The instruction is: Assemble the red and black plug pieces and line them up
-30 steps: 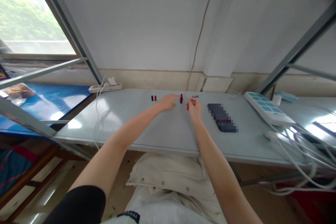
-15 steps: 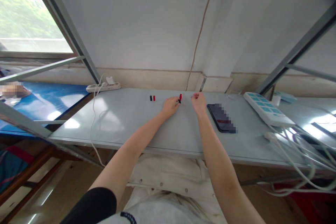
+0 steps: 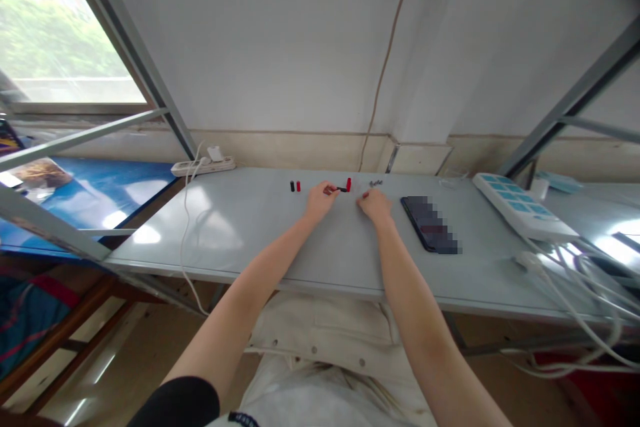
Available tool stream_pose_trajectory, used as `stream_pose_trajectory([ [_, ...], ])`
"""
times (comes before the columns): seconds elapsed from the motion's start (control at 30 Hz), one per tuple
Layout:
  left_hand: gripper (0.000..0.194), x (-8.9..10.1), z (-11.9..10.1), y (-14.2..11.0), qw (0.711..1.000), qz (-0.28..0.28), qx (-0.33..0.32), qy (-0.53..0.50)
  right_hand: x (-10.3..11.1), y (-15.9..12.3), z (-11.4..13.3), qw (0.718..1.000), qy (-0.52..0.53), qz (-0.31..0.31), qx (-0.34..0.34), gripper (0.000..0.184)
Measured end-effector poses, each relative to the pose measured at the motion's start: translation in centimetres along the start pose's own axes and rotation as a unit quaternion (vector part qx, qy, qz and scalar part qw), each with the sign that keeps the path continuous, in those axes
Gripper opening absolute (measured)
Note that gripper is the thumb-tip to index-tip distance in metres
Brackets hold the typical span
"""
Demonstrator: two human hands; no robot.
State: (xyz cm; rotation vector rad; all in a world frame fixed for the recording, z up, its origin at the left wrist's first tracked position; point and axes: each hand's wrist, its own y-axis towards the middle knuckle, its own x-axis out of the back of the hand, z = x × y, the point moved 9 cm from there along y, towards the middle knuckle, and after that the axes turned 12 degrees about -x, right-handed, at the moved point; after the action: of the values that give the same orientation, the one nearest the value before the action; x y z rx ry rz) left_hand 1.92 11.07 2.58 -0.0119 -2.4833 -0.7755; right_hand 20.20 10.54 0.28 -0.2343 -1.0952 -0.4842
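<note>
One tiny black piece (image 3: 344, 190), left of the phone (image 3: 423, 221)
Left grip (image 3: 321, 199) has it pinched; right grip (image 3: 375, 203), closer to the phone, is curled up, can't tell if it's holding anything.

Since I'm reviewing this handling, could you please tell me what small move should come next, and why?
The left hand should probably draw the black piece at its fingertips leftward, since its far end sits close to a red piece.
</note>
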Motion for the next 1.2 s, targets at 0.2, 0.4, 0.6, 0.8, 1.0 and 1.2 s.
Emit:
stream_pose_trajectory([
  [0.2,0.015,2.4,0.1,-1.6,0.997,-0.053,0.0,-0.048,-0.4,-0.4,0.3,0.999,0.029,-0.03,0.035,0.02],
  [0.4,0.017,3.1,-0.1,-1.9,0.998,-0.054,-0.007,-0.039,-0.5,-1.0,0.9,0.997,0.013,-0.039,0.059,0.018],
  [0.6,0.018,2.8,-0.4,-2.1,0.998,-0.049,-0.008,-0.034,-0.5,-3.0,3.9,0.984,-0.037,-0.05,0.164,0.014],
  [0.8,0.015,3.1,-0.6,-2.2,0.996,-0.076,-0.018,-0.045,-0.5,-4.3,5.5,0.972,-0.025,-0.04,0.228,0.011],
  [1.0,0.017,3.8,-0.2,-2.4,0.989,-0.129,-0.017,-0.067,0.1,-5.1,6.1,0.965,-0.082,-0.066,0.24,0.012],
  [1.2,0.015,3.9,0.1,-2.5,0.988,-0.144,-0.01,-0.063,0.5,-5.8,6.7,0.958,-0.106,-0.087,0.25,0.013],
])
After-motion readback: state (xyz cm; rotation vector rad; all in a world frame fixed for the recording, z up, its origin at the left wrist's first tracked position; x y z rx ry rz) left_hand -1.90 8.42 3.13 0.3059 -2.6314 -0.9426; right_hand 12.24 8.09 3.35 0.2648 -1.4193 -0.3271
